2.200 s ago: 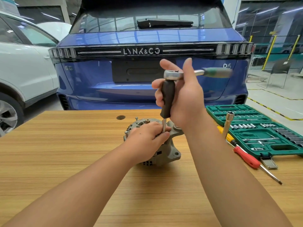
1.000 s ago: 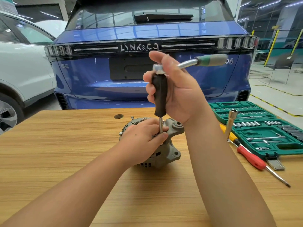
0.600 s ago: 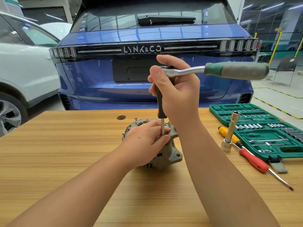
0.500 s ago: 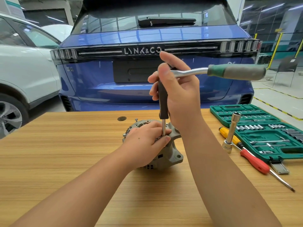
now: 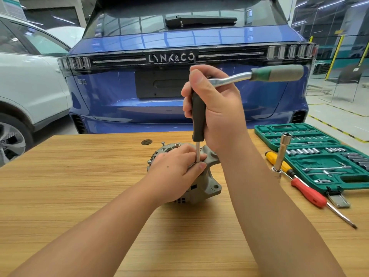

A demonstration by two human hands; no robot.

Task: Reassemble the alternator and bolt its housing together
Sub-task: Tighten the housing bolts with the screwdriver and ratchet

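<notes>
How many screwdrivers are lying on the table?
2. A yellow-handled one beside the socket case, partly behind an upright socket extension; a red-handled one nearer the camera. More may be hidden.

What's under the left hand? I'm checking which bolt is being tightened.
The alternator, with the driver shaft running down between the left hand's fingers. The bolt itself is covered.

The worktop [image 5: 79,186] is light wood with fine streaked grain. The alternator [image 5: 207,182] is dull grey metal. The driver handle [image 5: 198,116] is black, its shaft [image 5: 197,154] silver; the ratchet [image 5: 277,73] has a green and grey grip. The socket case [image 5: 319,156] is green, one screwdriver [image 5: 308,193] red, another [image 5: 276,159] yellow, the car [image 5: 179,92] blue
</notes>
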